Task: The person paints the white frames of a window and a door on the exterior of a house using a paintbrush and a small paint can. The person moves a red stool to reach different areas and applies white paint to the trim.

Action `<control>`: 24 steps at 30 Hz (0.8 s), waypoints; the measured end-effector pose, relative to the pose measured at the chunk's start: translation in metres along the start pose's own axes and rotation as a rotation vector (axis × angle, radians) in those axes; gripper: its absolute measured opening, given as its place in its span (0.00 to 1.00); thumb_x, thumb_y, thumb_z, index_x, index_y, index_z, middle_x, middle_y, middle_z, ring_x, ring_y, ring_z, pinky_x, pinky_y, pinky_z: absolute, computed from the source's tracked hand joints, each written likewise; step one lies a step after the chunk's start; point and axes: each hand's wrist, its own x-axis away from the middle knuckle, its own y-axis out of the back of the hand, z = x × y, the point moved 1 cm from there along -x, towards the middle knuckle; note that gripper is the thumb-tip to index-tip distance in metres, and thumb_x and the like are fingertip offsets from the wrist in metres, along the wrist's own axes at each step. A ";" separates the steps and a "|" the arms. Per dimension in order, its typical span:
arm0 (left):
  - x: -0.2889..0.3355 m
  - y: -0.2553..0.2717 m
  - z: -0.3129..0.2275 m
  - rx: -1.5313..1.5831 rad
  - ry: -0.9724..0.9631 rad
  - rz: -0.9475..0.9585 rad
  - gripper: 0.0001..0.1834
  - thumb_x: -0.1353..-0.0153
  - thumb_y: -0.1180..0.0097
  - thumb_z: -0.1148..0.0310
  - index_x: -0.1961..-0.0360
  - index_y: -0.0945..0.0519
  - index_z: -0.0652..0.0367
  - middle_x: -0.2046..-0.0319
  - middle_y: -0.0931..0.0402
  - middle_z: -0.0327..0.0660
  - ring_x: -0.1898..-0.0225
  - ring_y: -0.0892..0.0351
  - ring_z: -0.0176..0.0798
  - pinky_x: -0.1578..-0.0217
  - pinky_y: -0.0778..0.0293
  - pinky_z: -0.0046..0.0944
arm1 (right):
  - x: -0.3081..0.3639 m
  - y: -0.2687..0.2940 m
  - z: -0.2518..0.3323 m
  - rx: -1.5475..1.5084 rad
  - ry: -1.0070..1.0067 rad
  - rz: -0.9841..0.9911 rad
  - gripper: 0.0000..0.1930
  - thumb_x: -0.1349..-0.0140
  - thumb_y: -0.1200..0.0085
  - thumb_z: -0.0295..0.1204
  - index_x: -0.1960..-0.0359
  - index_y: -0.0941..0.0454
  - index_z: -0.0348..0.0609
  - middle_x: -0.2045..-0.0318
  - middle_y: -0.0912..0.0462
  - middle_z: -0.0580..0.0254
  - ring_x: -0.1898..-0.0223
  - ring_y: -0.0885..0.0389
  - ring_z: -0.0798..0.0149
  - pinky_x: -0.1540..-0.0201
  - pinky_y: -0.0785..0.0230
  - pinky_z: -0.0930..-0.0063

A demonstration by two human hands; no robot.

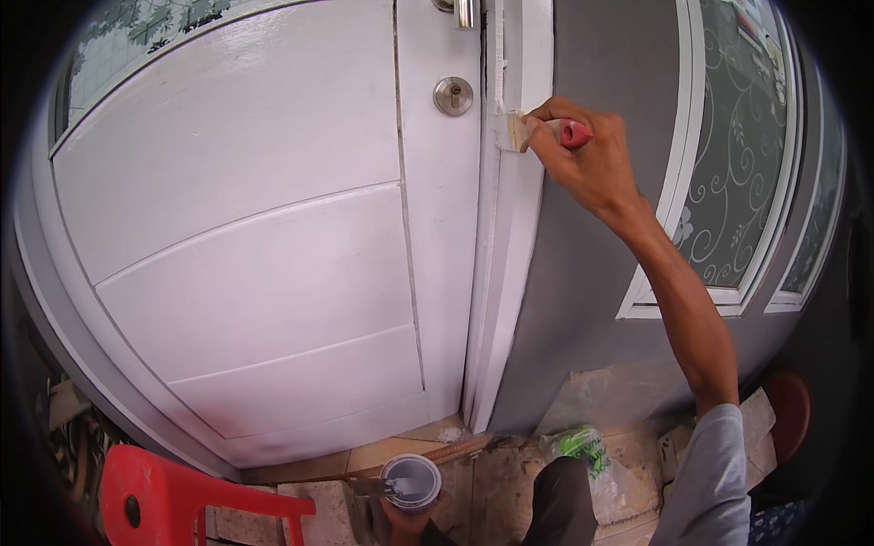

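Up at the white door frame (519,209), my right hand (592,159) is closed round a paintbrush with a red handle end (574,134). Its pale bristles (517,132) touch the frame just right of the door's edge. Low in the picture, my left hand (408,526) grips a small paint can (436,492) from below. Whitish paint shows inside the can, and a flat dark blade-like tool (369,487) lies against its rim. The white panelled door (273,291) carries a round metal lock (453,96) and, above it, a metal handle (466,13).
A red plastic stool (150,491) stands at the lower left beside pale blocks (323,510). Right of the frame runs a grey wall (583,273) with a white-framed patterned window (728,182). A clear plastic bag with green stuff (587,450) lies on the floor near my knee (563,500).
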 end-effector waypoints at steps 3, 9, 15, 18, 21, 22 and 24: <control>0.000 0.004 0.001 0.009 -0.011 0.021 0.40 0.34 0.53 0.33 0.33 0.29 0.52 0.38 0.26 0.54 0.41 0.27 0.69 0.50 0.27 0.70 | -0.029 0.010 -0.005 -0.016 -0.129 -0.043 0.11 0.39 0.43 0.31 0.72 0.16 0.35 0.84 0.22 0.55 0.84 0.28 0.63 0.75 0.32 0.68; 0.000 0.000 0.003 -0.007 -0.023 0.012 0.40 0.34 0.53 0.33 0.33 0.29 0.53 0.39 0.25 0.55 0.42 0.26 0.70 0.51 0.26 0.70 | -0.076 0.012 -0.005 0.044 0.133 -0.388 0.13 0.38 0.43 0.33 0.59 0.13 0.38 0.71 0.13 0.45 0.72 0.14 0.59 0.69 0.27 0.70; 0.000 -0.003 0.004 0.051 0.019 0.007 0.40 0.34 0.53 0.34 0.34 0.29 0.53 0.39 0.25 0.55 0.42 0.26 0.70 0.51 0.26 0.70 | -0.001 -0.005 -0.013 0.111 0.187 -0.255 0.07 0.35 0.39 0.30 0.61 0.16 0.39 0.77 0.16 0.55 0.80 0.19 0.60 0.76 0.28 0.69; 0.002 -0.001 0.003 0.002 0.003 -0.011 0.40 0.34 0.53 0.34 0.34 0.29 0.53 0.39 0.25 0.55 0.41 0.27 0.69 0.51 0.26 0.68 | 0.060 -0.026 0.002 0.051 0.088 -0.120 0.06 0.37 0.39 0.28 0.63 0.17 0.37 0.75 0.15 0.54 0.80 0.18 0.58 0.76 0.27 0.67; 0.004 -0.009 0.001 0.009 0.016 0.015 0.40 0.35 0.52 0.34 0.34 0.29 0.53 0.39 0.26 0.53 0.40 0.28 0.68 0.50 0.26 0.66 | 0.093 -0.029 0.013 0.005 -0.048 0.089 0.07 0.37 0.39 0.28 0.67 0.17 0.36 0.77 0.16 0.53 0.81 0.19 0.58 0.76 0.28 0.67; 0.003 -0.009 0.001 0.008 0.020 0.030 0.40 0.35 0.51 0.34 0.34 0.29 0.53 0.39 0.26 0.53 0.40 0.28 0.67 0.50 0.26 0.65 | 0.094 -0.026 0.016 -0.008 -0.100 0.176 0.07 0.37 0.40 0.29 0.68 0.17 0.36 0.77 0.16 0.52 0.81 0.20 0.58 0.76 0.28 0.67; 0.002 -0.006 -0.001 -0.017 0.005 0.033 0.40 0.36 0.50 0.34 0.34 0.29 0.53 0.38 0.26 0.52 0.39 0.28 0.67 0.50 0.27 0.64 | 0.073 -0.020 0.017 -0.064 -0.173 0.093 0.08 0.37 0.40 0.29 0.69 0.16 0.36 0.78 0.17 0.53 0.82 0.22 0.58 0.76 0.29 0.66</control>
